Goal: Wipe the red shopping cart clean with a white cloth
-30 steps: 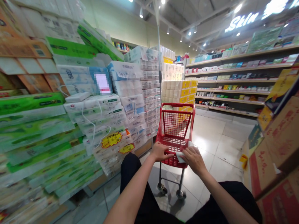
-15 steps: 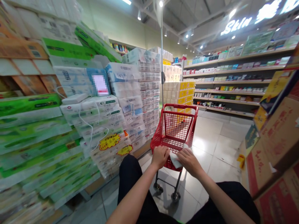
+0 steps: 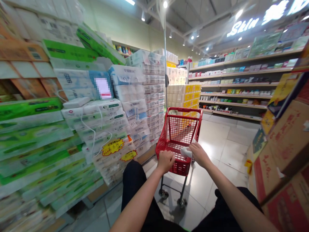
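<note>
A small red shopping cart [image 3: 182, 168] with a mesh basket stands on wheels between my knees. My left hand [image 3: 166, 161] is closed over the near rim of its basket, at the left corner. In my right hand [image 3: 199, 155] is a crumpled white cloth [image 3: 185, 152], pinched at the right side of the basket near the rim. Whether the cloth touches the red plastic I cannot tell. My right fingertips are partly hidden behind the hand.
Stacked tissue packs [image 3: 103, 112] line the left side, with a white cable and a pixelated phone-like screen [image 3: 103, 87] on them. Cardboard boxes [image 3: 287, 138] are piled on the right. Stocked shelves [image 3: 231, 85] stand beyond the tiled floor [image 3: 214, 141]. A thin pole [image 3: 165, 54] rises behind the cart.
My right hand has lifted the white cloth up from the middle of the near rim toward the basket's right side. My left hand stays on the rim.
</note>
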Tool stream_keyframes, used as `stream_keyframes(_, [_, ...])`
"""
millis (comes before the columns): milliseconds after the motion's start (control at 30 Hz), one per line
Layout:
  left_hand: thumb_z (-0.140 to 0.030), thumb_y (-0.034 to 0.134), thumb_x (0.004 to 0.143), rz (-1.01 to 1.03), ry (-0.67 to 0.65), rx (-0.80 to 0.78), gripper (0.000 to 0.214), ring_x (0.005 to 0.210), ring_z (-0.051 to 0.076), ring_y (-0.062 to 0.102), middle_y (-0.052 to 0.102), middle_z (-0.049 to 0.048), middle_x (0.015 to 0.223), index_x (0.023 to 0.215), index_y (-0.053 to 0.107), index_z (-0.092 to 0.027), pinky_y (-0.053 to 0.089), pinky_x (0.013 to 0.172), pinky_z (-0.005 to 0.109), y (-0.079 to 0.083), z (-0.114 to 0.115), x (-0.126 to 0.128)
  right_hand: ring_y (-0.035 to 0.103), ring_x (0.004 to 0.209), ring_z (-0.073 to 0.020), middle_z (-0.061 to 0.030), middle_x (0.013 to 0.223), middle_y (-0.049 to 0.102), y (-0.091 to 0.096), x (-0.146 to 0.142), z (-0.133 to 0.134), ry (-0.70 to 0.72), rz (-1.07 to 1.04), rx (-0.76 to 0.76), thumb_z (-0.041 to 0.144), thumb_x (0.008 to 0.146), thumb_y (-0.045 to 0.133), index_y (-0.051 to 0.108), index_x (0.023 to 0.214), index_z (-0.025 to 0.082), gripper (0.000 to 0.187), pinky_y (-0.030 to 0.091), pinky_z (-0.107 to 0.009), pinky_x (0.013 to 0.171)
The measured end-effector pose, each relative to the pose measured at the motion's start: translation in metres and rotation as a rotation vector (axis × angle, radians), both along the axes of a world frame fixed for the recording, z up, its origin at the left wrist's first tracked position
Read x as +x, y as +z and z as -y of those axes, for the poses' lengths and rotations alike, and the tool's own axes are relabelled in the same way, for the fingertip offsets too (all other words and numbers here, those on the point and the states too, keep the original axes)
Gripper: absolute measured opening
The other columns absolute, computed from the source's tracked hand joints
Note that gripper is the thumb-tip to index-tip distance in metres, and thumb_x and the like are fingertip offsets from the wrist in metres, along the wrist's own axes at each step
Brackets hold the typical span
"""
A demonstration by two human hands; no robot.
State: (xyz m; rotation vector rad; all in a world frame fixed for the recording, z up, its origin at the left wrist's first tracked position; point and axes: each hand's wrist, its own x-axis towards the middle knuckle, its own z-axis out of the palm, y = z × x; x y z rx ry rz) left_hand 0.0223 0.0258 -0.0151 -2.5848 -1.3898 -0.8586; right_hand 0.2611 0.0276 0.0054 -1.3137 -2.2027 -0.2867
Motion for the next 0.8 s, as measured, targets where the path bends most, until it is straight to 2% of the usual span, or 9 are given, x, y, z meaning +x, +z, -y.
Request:
stream_keyframes(100, [-0.023, 0.041, 0.091, -0.004, 0.017, -0.04, 0.026, 0.079, 0.016, 0.051, 0.062, 0.0018, 0.079, 0.07, 0.055, -0.019, 0.028, 0.077, 0.032, 0.002, -0.008, -0.012, 0.049, 0.095, -0.0203, -0.0041, 0.086, 0.059, -0.013, -0.037, 0.024, 0.032, -0.024, 0.033, 0.032, 0.098, 0.032, 0.055, 0.083, 0.023, 0.029, 0.038, -0.039, 0.094])
stream_keyframes(167, [-0.024, 0.042, 0.09, -0.008, 0.026, -0.059, 0.027, 0.078, 0.017, 0.052, 0.063, 0.0021, 0.077, 0.067, 0.055, -0.019, 0.028, 0.077, 0.032, 0.003, -0.014, -0.021, 0.048, 0.098, -0.0204, -0.0042, 0.088, 0.059, -0.018, -0.058, 0.039, 0.024, -0.041, 0.08, 0.033, 0.098, 0.034, 0.054, 0.084, 0.022, 0.027, 0.034, -0.04, 0.098])
stream_keyframes(300, [-0.026, 0.041, 0.089, -0.02, 0.013, -0.081, 0.03, 0.075, 0.017, 0.052, 0.062, 0.0017, 0.072, 0.063, 0.054, -0.019, 0.029, 0.075, 0.031, 0.005, -0.022, -0.038, 0.048, 0.098, -0.0199, -0.0043, 0.091, 0.06, -0.016, -0.075, 0.05, 0.055, 0.018, 0.101, 0.033, 0.098, 0.035, 0.056, 0.089, 0.022, 0.026, 0.033, -0.039, 0.096])
stream_keyframes(433, [-0.025, 0.042, 0.088, -0.032, -0.022, -0.107, 0.029, 0.071, 0.015, 0.052, 0.061, 0.0002, 0.068, 0.062, 0.054, -0.019, 0.031, 0.073, 0.029, 0.005, -0.024, -0.048, 0.051, 0.092, -0.018, -0.0038, 0.093, 0.063, -0.006, -0.057, 0.036, 0.217, 0.158, 0.038, 0.037, 0.098, 0.038, 0.059, 0.095, 0.023, 0.026, 0.035, -0.035, 0.09])
stream_keyframes(500, [-0.024, 0.041, 0.088, -0.035, -0.035, -0.118, 0.029, 0.069, 0.014, 0.051, 0.06, -0.0003, 0.068, 0.062, 0.054, -0.019, 0.031, 0.074, 0.028, 0.005, -0.025, -0.052, 0.051, 0.091, -0.0175, -0.0032, 0.093, 0.064, -0.002, -0.038, 0.022, 0.226, 0.178, 0.001, 0.038, 0.098, 0.037, 0.06, 0.095, 0.023, 0.028, 0.036, -0.034, 0.09])
stream_keyframes(600, [-0.025, 0.041, 0.087, -0.042, -0.055, -0.133, 0.029, 0.067, 0.013, 0.051, 0.06, -0.0011, 0.068, 0.061, 0.053, -0.019, 0.032, 0.074, 0.027, 0.003, -0.029, -0.056, 0.052, 0.096, -0.0185, -0.0035, 0.098, 0.064, 0.002, -0.002, -0.001, 0.08, 0.139, -0.005, 0.038, 0.099, 0.033, 0.061, 0.098, 0.024, 0.031, 0.034, -0.036, 0.096])
stream_keyframes(700, [-0.025, 0.042, 0.087, -0.054, -0.061, -0.146, 0.028, 0.067, 0.013, 0.051, 0.06, -0.0013, 0.068, 0.061, 0.053, -0.019, 0.033, 0.074, 0.026, 0.003, -0.035, -0.059, 0.049, 0.109, -0.0204, -0.004, 0.109, 0.064, 0.002, 0.028, -0.018, -0.067, 0.124, 0.05, 0.036, 0.098, 0.032, 0.06, 0.106, 0.025, 0.031, 0.022, -0.043, 0.108])
stream_keyframes(800, [-0.024, 0.042, 0.086, -0.06, -0.037, -0.151, 0.028, 0.07, 0.014, 0.053, 0.062, -0.0001, 0.07, 0.062, 0.056, -0.019, 0.034, 0.075, 0.027, 0.004, -0.04, -0.061, 0.047, 0.113, -0.0214, -0.0042, 0.111, 0.062, -0.002, 0.037, -0.023, -0.134, 0.123, 0.083, 0.032, 0.096, 0.036, 0.058, 0.107, 0.025, 0.026, 0.019, -0.045, 0.109])
